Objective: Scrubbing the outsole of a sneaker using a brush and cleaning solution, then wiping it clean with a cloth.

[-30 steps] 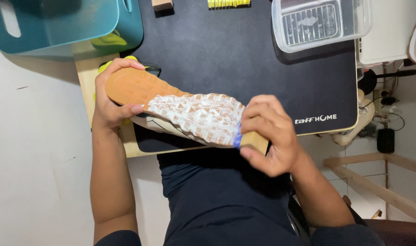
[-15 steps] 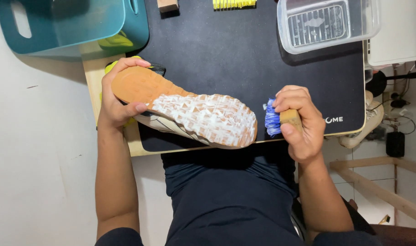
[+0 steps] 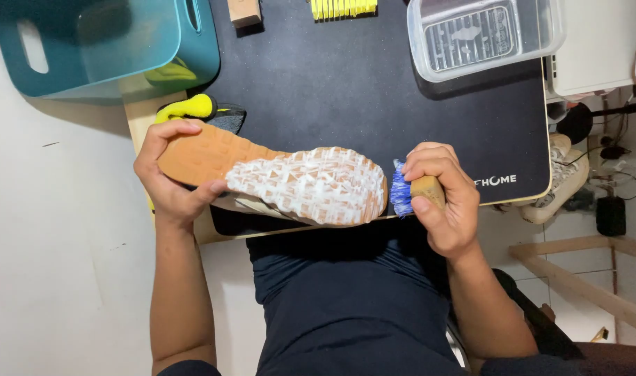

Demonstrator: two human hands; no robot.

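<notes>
My left hand (image 3: 170, 182) grips the heel end of a shoe (image 3: 290, 182) turned sole up over the table's near edge. The sole is tan rubber, and white foam covers its front part. My right hand (image 3: 444, 202) holds a small wooden brush with blue bristles (image 3: 406, 192). The bristles point left and sit just off the toe of the sole, close to it or barely touching.
A black desk mat (image 3: 374, 90) covers the table. A teal plastic basket (image 3: 102, 42) stands at the back left, a clear plastic tub (image 3: 481, 35) at the back right. A wooden block (image 3: 243, 12), a yellow brush (image 3: 342, 8) and a yellow-black item (image 3: 196, 108) lie nearby. Another shoe (image 3: 561, 174) sits off the table's right edge.
My right hand has drawn the brush off the foamed sole to the right, past the toe. The shoe has stayed in my left hand, sole up.
</notes>
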